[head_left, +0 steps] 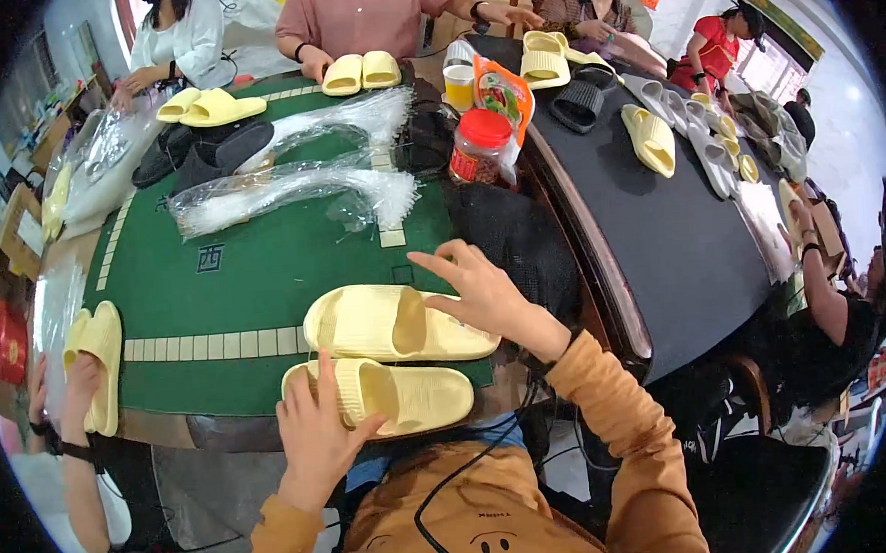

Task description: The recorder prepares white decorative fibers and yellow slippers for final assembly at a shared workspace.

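Note:
Two pale yellow slide slippers lie side by side in front of me, toes to the left, on the green table mat (253, 276). My left hand (321, 428) is over the strap of the nearer slipper (424, 398), fingers spread and touching it. Above the heel end of the farther slipper (360, 319) is my right hand (489, 292), thumb and fingers apart, gripping nothing. Beyond them, bundles of thin white plastic ties (289, 196) in clear wrapping lie across the mat.
A red-lidded jar (481, 144), a yellow cup (459, 87) and black slippers (216, 153) stand farther back. To the right is a dark table (641, 236) with more slippers. Other people work around both tables; a person's hand (83, 380) at left holds yellow slippers (107, 364).

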Demonstrator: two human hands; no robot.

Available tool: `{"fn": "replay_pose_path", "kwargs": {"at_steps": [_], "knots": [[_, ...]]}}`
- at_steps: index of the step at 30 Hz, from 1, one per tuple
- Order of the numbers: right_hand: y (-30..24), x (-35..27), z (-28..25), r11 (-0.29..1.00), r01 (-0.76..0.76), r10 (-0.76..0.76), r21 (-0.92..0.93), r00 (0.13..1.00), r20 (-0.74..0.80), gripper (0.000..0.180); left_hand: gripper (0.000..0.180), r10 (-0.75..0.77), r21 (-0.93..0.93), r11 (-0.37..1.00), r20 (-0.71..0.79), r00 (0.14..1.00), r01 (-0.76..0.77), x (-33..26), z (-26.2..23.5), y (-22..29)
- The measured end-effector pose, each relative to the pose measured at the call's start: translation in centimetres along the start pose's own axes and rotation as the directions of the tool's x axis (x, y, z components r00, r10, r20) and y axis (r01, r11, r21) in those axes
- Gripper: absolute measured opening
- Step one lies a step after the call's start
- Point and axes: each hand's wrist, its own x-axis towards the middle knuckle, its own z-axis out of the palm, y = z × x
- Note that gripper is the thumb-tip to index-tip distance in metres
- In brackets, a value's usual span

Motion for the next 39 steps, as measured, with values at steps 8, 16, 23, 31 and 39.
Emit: {"fn": "replay_pose_path", "kwargs": {"at_steps": [8,16,23,31,39], "knots": [[-0.6,-2.7,2.7,0.984,-0.149,0.096,0.098,0.903,0.418,0.019,0.090,0.255,-0.315,0.934,0.264,0.930,-0.166,5.8,-2.0,-4.7],[1.4,8.0,2.1,0.994,0.030,-0.046,0.109,0.987,0.152,0.016,0.072,0.514,-0.257,0.852,0.238,0.824,-0.457,11.1,1.2,-3.6],[2.5,14.7,12.2,0.830,0.452,-0.421,-0.327,0.892,0.164,0.007,0.073,0.476,-0.302,0.860,0.180,0.861,-0.412,11.2,3.2,-1.9],[4.3,11.4,8.3,0.931,0.355,-0.344,-0.091,0.932,0.114,0.007,0.041,0.406,-0.580,0.781,0.189,0.894,-0.232,19.2,-0.7,-7.1],[6.9,5.0,2.7,0.891,-0.193,0.276,0.411,0.949,-0.153,0.011,0.065,0.184,-0.003,0.982,0.174,0.967,-0.187,29.9,10.0,-7.0]]}}
